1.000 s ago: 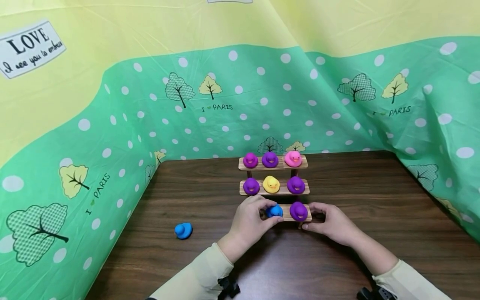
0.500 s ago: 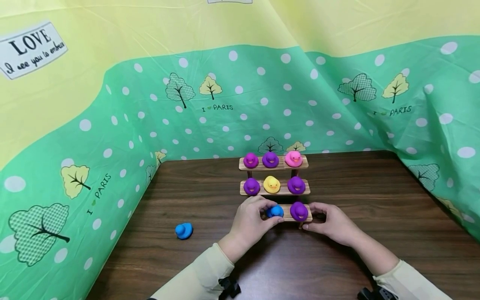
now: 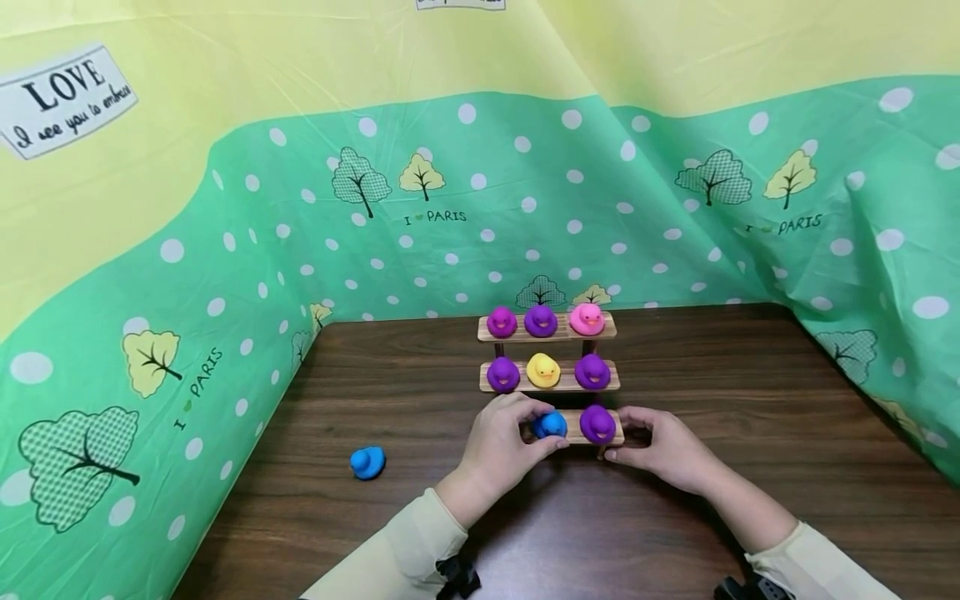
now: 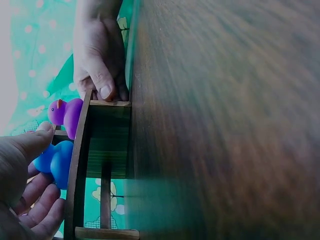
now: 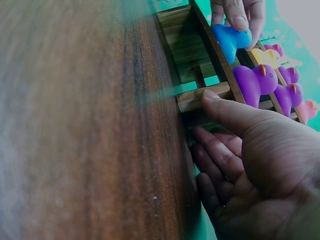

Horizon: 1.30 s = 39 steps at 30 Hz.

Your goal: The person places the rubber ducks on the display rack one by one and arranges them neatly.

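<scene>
A blue rubber duck [image 3: 552, 424] stands at the left of the lowest shelf of a tiered wooden rack [image 3: 574, 427]. My left hand [image 3: 501, 437] pinches this duck between thumb and fingers, as the left wrist view also shows. A purple rubber duck [image 3: 597, 424] stands on the same shelf's right part. At the rack's right end, my right hand [image 3: 667, 443] grips the side; in the right wrist view its thumb presses on the wooden leg [image 5: 192, 99]. Part of the shelf's left end is hidden behind my left hand.
Higher shelves hold a yellow duck [image 3: 543, 370], a pink duck [image 3: 587, 318] and several purple ducks. Another blue duck [image 3: 367, 462] lies on the brown wooden table [image 3: 405, 383] to the left. A green and yellow patterned cloth [image 3: 525, 183] hangs behind and at the sides.
</scene>
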Tool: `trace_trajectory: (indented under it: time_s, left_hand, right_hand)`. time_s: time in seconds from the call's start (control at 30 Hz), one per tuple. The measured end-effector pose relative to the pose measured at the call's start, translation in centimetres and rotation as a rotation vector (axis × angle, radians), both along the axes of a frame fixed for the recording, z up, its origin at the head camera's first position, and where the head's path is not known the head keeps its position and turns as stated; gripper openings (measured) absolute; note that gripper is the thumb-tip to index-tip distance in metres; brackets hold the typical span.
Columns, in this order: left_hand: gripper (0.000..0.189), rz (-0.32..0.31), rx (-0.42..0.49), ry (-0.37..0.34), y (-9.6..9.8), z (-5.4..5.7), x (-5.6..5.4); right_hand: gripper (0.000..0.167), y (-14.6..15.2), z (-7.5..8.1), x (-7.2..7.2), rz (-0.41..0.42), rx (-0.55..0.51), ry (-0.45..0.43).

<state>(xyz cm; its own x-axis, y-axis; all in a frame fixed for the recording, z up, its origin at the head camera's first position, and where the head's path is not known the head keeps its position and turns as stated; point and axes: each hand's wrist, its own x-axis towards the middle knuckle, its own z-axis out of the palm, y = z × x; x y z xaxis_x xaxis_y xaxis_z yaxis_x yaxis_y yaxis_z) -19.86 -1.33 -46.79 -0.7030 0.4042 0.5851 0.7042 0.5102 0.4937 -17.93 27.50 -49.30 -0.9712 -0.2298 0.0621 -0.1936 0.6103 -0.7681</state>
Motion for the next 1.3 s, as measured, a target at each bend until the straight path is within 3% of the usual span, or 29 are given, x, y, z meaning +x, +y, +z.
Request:
trace_trajectory:
  time_s: [0.3,0.63,0.87,1.13,1.3]
  left_hand:
    - [0.04,-0.028,0.008,0.014,-0.9,0.1,0.0]
    - [0.039,-0.007,0.034,0.003,-4.6,-0.3,-0.1]
    - [0.034,0.032,0.052,-0.085,-8.4,-0.2,0.0]
    - [0.027,0.073,0.066,-0.13,-14.2,0.1,-1.1]
    - [0.027,0.069,0.019,-0.247,-18.8,-0.2,-1.6]
  right_hand:
    - [0.053,-0.1,0.0,0.0,0.0,0.004,-0.006]
    - [0.055,-0.1,-0.3,-0.1,-0.011,0.014,-0.02]
    - [0.056,0.0,-0.5,-0.3,-0.009,0.015,-0.013]
    - [0.06,0.1,-0.2,-0.1,-0.021,0.015,-0.022]
    - [0.059,-0.1,0.1,0.0,-0.009,0.008,-0.019]
